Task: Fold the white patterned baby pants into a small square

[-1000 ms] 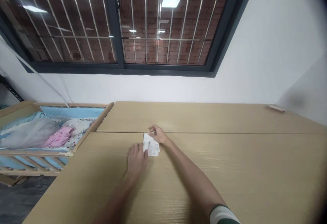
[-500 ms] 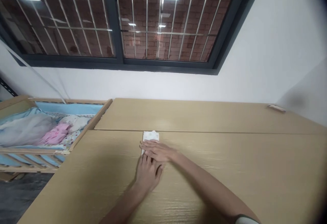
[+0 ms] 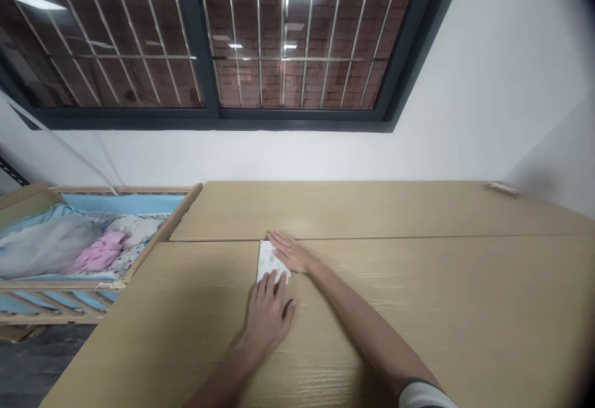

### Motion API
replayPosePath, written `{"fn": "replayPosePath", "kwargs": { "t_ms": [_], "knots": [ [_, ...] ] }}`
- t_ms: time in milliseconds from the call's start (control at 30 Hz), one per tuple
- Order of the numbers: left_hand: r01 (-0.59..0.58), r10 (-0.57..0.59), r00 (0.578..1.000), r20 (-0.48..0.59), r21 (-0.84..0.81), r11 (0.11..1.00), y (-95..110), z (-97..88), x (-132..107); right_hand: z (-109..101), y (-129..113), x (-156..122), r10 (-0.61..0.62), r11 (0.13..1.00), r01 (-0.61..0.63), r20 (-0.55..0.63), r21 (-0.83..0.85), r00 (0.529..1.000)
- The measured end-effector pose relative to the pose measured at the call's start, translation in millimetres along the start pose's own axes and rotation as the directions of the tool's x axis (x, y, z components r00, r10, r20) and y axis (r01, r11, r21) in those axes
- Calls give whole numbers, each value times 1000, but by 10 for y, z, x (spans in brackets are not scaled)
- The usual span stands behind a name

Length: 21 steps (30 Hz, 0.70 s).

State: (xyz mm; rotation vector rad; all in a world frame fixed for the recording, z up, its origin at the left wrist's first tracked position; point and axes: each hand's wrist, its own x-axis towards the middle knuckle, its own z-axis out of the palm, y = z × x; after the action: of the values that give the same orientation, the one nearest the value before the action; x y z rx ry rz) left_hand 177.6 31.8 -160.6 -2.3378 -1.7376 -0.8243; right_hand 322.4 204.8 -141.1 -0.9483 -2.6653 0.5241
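Observation:
A small white folded cloth (image 3: 268, 261) with a faint print lies flat on the light wood-coloured board (image 3: 395, 309), its top edge by the seam. My left hand (image 3: 268, 312) rests palm down, its fingertips on the cloth's lower edge and the thumb held apart. Across the cloth's upper right corner lies my right hand (image 3: 290, 253), flat with fingers stretched out toward the seam. Part of the cloth is hidden under both hands.
A wooden crib (image 3: 181, 212) with blue lining stands at the left, holding pink clothing (image 3: 100, 252) and pale bedding. A barred window (image 3: 297, 119) is set in the white wall behind. A small pale strip (image 3: 503, 188) lies at the board's far right.
My right hand has slid up from the cloth's lower middle to its upper right corner, uncovering more of the cloth. My left hand has barely moved. The view has shifted slightly.

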Motion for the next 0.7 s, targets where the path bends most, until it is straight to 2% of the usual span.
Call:
{"fn": "replayPosePath", "kwargs": {
  "t_ms": [100, 200, 267, 367, 467, 600, 700],
  "knots": [
    [133, -132, 991, 10, -66, 989, -168, -38, 113, 79, -23, -70, 55, 998, -56, -159, -4, 986],
    [347, -347, 938, -11, -10, 938, -355, -42, 219, 120, -48, -129, 57, 997, -69, -347, -23, 936],
    [420, -419, 908, -20, 34, 907, -433, -24, 254, 130, -60, -152, 38, 997, -65, -426, -49, 904],
    [440, -443, 896, 28, 74, 895, -463, 11, 253, 135, -65, -161, 32, 996, -67, -449, -62, 893],
    [444, -446, 886, 126, 50, 895, -446, 21, 248, 131, -56, -141, 67, 997, -73, -434, 3, 898],
    [459, -431, 874, 224, -87, 884, -444, -24, 316, 133, -103, -101, 219, 971, -152, -426, 185, 878],
    [456, -411, 874, 260, -146, 878, -484, -139, 342, 192, -304, -121, 315, 936, -205, -420, 285, 851]
  ]
}}
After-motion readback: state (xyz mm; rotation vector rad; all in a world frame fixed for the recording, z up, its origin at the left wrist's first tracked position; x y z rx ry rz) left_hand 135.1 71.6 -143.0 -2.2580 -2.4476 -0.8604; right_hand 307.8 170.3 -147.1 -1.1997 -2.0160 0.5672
